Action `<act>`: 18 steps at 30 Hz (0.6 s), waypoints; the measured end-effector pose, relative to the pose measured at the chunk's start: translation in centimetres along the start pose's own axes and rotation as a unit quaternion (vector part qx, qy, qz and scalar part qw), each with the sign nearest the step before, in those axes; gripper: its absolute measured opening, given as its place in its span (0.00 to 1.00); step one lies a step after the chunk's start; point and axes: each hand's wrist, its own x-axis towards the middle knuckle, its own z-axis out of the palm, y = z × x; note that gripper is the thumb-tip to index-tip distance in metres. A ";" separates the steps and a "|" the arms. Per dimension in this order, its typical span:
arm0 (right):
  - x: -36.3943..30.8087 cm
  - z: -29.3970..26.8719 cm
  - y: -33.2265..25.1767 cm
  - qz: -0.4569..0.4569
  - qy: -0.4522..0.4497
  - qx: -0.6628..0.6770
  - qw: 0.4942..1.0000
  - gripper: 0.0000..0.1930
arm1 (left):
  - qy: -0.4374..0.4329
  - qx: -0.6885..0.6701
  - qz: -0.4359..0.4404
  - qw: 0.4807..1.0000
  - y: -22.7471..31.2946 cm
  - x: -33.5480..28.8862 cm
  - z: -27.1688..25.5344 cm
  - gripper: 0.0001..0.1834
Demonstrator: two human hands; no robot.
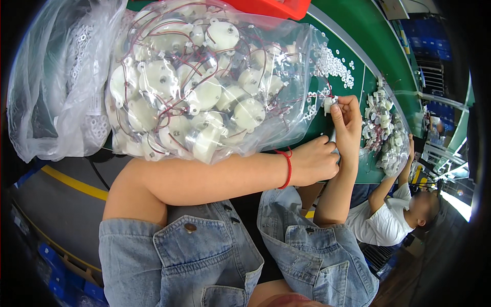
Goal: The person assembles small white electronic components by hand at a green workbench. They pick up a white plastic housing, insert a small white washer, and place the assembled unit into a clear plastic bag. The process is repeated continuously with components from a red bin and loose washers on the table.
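Note:
My right hand (348, 122), raised at the table's right part, pinches a small white motor (328, 105) between thumb and fingers. Thin dark red wires (319, 96) run from the part toward the bag. Just left of the right wrist, my left hand (313, 162) is closed with its fingers curled under; whatever it may hold is hidden. A red cord bracelet circles the left wrist. Beside both hands lies a large clear plastic bag (286, 120) full of round white motors (204, 94) with dark red wires. Small white washers (332, 66) lie loose beyond the right hand.
A second clear bag (56, 102) of small white rings sits at the far left. The red bin (276, 6) stands at the back. To the right, another bag (394, 153) and a heap of wired parts (378, 115) lie near a co-worker (383, 217) in a white shirt.

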 end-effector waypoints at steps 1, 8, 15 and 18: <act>0.0 0.0 0.0 -0.001 0.000 0.000 1.000 0.06 | -0.001 0.003 -0.001 1.000 0.0 0.0 0.1 0.02; 0.1 0.3 -0.1 -0.018 0.001 -0.045 0.999 0.07 | -0.012 0.000 -0.004 1.000 0.0 -0.1 0.2 0.03; 0.2 0.6 -2.8 -0.039 -0.048 -0.253 0.965 0.09 | -0.016 -0.016 -0.001 1.000 0.1 0.1 0.4 0.04; 0.5 0.7 -3.3 -0.051 -0.071 -0.266 0.960 0.10 | -0.012 -0.020 0.000 1.000 -0.1 0.1 0.5 0.04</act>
